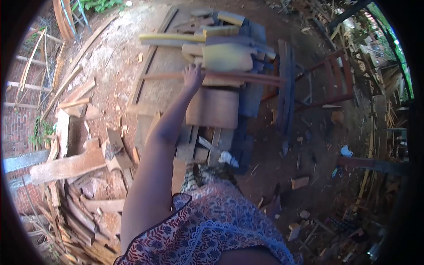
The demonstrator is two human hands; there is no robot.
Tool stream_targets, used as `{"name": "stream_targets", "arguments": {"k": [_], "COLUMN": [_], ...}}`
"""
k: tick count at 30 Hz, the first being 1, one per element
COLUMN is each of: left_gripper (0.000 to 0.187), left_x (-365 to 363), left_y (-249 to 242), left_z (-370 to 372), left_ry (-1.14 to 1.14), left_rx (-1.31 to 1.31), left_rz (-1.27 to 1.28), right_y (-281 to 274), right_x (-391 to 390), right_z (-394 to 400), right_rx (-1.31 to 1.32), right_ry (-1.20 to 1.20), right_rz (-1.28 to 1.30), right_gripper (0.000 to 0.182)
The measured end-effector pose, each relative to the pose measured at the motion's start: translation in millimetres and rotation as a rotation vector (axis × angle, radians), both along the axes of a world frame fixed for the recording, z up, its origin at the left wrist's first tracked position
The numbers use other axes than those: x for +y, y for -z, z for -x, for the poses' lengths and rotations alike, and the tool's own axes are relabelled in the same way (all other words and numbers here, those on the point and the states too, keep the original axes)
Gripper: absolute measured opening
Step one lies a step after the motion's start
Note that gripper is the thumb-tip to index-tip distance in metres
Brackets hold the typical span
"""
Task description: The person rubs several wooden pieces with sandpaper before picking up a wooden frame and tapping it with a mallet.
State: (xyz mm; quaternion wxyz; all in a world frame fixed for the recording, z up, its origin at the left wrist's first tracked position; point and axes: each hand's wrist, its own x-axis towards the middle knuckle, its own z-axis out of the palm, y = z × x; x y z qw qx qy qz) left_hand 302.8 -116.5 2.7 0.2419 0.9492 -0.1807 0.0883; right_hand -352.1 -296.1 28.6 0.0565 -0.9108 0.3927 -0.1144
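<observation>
One hand on one thin strip, wood on every side

At far left stands one brick wall [20, 137], and near it one big board [70, 165] lies among more offcuts than can be counted. One left arm [152, 172] reaches up from one patterned top [216, 229] to the left hand [193, 76], its fingers slightly apart over one long reddish strip [163, 76]. The hand touches the strip; whether the fingers close on it, I cannot tell. The right hand is out of view.

The strip runs crosswise over the work surface [163, 55], between one yellowish slab [227, 57] above and one squarish panel [212, 108] below. At least three yellow-edged pieces [172, 37] lie beyond the slab. Nearer the top is one white bundle [229, 159], perhaps cloth, though it is blurred.

To the right come one dark beam [287, 97], then one red-brown chair frame [338, 79]. Lower down, one small block [300, 182] lies on the ground [274, 163].
</observation>
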Motion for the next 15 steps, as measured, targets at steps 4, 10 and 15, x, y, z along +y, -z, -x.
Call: {"name": "stream_targets", "arguments": {"k": [4, 10, 15], "left_gripper": [0.042, 0.043, 0.037], "left_x": [6.0, 26.2, 61.8], "left_y": [-23.7, -20.7, -38.2], "left_z": [38.2, 137.2, 302.5], "left_ry": [0.003, 0.311, 0.362], "left_rx": [0.040, 0.236, 0.555], "left_rz": [0.264, 0.243, 0.288], "right_y": [-28.0, 4.5, 11.5], "right_x": [8.7, 5.6, -18.5], "right_z": [-27.9, -1.1, 37.9], "right_rx": [0.109, 0.312, 0.407], "right_ry": [0.292, 0.239, -0.179], "right_rz": [-0.491, -0.522, -0.365], "right_gripper": [0.025, 0.031, 0.035]}}
